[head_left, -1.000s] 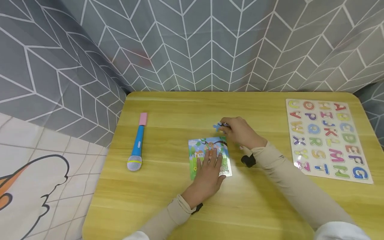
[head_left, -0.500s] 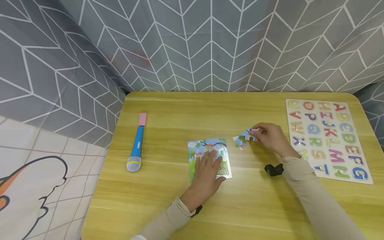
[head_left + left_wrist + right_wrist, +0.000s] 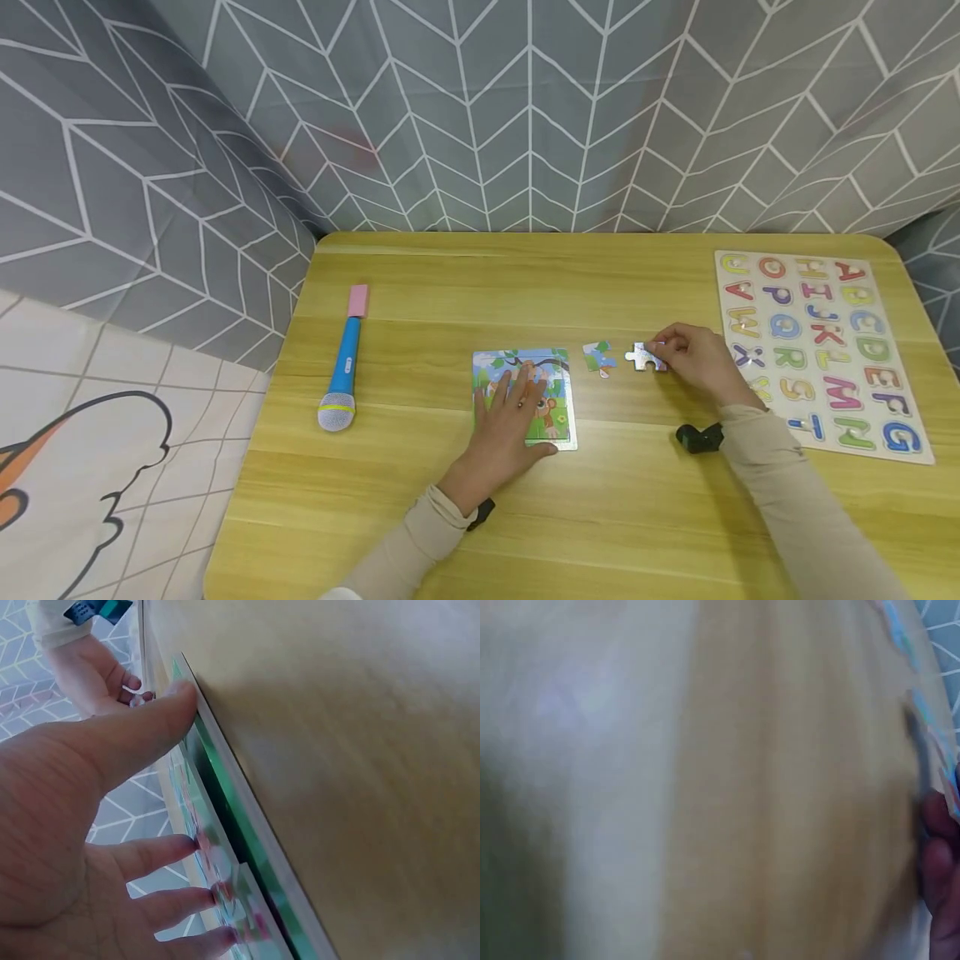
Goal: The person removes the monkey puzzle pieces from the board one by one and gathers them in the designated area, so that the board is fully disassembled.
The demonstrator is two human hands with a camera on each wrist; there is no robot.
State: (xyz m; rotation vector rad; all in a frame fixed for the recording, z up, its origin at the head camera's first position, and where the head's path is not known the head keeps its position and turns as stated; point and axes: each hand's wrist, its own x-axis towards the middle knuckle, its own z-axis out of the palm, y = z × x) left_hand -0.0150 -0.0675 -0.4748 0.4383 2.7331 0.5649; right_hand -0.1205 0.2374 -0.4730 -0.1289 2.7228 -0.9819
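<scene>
My left hand (image 3: 498, 429) rests with spread fingers on a square jigsaw puzzle board (image 3: 572, 417) printed with a cartoon monkey and greenery. In the left wrist view, the fingertips (image 3: 184, 847) touch the pieces and the thumb lies at the board's edge. To the board's right, my right hand (image 3: 697, 358) pinches a light blue puzzle piece (image 3: 641, 357) close to the tabletop. A loose puzzle piece (image 3: 600, 358), blue and green, lies between that piece and the board. At the edge of the right wrist view, only part of the right hand's fingers (image 3: 937, 855) shows.
A white alphabet board (image 3: 825, 358) with coloured letters lies at the table's right. Toward the left lies a blue toy microphone (image 3: 345, 358) with a pink block (image 3: 358, 301) at its handle end. A grey patterned curtain (image 3: 525, 117) hangs behind the wooden table (image 3: 420, 283).
From above the board's top right corner, my right hand has moved right with the puzzle piece, then slightly down. My left hand has shifted a little left, uncovering more of the picture.
</scene>
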